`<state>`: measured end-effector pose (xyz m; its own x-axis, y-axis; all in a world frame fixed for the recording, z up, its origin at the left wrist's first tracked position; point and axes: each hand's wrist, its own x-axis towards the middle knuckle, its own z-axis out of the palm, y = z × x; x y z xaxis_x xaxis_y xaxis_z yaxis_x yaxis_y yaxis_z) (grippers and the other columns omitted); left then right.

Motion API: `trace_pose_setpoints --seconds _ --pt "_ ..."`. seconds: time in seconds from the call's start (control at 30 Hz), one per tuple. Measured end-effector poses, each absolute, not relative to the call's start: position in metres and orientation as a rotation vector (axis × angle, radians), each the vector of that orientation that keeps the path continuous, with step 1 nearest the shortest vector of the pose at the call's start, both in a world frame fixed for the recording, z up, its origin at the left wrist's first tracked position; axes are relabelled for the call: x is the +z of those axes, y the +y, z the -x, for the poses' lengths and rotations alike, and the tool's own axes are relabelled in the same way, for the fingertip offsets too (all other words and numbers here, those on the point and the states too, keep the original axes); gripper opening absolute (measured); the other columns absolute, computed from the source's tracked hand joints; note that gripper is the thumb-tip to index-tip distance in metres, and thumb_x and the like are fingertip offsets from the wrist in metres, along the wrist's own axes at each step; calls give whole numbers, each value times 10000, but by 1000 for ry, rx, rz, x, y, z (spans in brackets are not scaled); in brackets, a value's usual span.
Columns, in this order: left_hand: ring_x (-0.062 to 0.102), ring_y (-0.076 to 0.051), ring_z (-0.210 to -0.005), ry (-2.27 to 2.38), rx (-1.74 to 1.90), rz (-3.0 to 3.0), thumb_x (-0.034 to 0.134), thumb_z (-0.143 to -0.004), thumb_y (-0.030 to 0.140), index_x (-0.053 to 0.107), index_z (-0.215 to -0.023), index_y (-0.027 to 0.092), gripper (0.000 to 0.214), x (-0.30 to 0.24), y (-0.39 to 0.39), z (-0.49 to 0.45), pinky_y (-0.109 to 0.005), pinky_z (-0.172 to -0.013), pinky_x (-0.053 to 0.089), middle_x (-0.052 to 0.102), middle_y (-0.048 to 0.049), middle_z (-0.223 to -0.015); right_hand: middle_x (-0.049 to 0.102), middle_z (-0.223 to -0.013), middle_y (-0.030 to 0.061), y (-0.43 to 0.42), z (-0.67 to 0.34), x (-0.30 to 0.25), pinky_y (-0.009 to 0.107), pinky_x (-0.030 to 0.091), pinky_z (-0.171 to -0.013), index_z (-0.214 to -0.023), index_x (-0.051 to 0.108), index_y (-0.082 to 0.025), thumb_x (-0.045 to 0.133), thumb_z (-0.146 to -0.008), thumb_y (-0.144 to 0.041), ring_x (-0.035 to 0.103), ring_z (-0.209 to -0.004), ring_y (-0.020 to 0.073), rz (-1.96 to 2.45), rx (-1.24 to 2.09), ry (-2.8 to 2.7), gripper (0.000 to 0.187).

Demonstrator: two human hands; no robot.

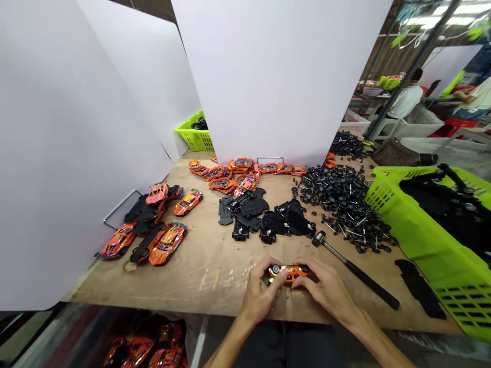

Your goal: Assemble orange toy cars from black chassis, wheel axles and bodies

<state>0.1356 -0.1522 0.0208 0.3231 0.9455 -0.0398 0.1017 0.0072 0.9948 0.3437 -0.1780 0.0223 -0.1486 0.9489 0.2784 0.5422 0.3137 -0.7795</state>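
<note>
An orange toy car (293,272) is held between both my hands, just above the table's front edge, with its side and a wheel facing me. My left hand (261,291) grips one end, thumb along the side. At the other end my right hand (324,283) closes round it, thumb and fingers pressed on the body. To the right of my right hand lies a black-handled hammer (368,281). Beyond my hands sit black toy car chassis (245,212) in a loose pile. Orange car bodies (222,176) are heaped farther back.
Toy cars (169,243) lie at the left. A pile of wheels on axles (337,194) covers the right. Green basket (414,235) with black parts stands at the right edge; white partitions (276,76) rise behind. Below left, a container holds orange bodies (138,350). A person (406,99) sits beyond.
</note>
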Motion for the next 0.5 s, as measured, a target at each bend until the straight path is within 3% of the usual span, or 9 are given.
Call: trace_pose_setpoints --seconds 0.13,0.3,0.4,0.5 --pt "617 -182 -783 1054 921 -1496 625 -987 384 707 -954 193 211 10 -157 -140 -272 -720 448 684 -25 -836 774 -974 30 -183 -336 -1 288 570 -813 -987 765 -247 803 -846 -305 727 -911 239 1434 833 -1523 158" --pt "679 -230 -1039 861 983 -1753 516 -1008 221 726 -844 203 267 9 -152 -134 -333 -924 498 721 -95 -1089 776 -972 48 -187 -331 -11 301 572 -819 -999 763 -213 822 -807 -436 722 -902 252 1461 958 -1279 300" --pt "678 -225 -1104 841 873 -1874 505 -1021 230 703 -1180 230 254 25 -141 -125 -349 -987 508 729 -93 -1170 766 -959 47 -183 -337 2 297 566 -800 -1004 744 -204 823 -806 -443 713 -884 245 1439 1039 -1301 320" --pt "652 -263 -1143 865 748 -2186 618 -946 266 500 -1463 204 534 46 -138 -126 -412 -1063 484 717 -111 -1199 763 -995 54 -180 -341 27 297 557 -827 -1018 739 -207 752 -876 -437 707 -914 237 1395 1058 -1425 271"
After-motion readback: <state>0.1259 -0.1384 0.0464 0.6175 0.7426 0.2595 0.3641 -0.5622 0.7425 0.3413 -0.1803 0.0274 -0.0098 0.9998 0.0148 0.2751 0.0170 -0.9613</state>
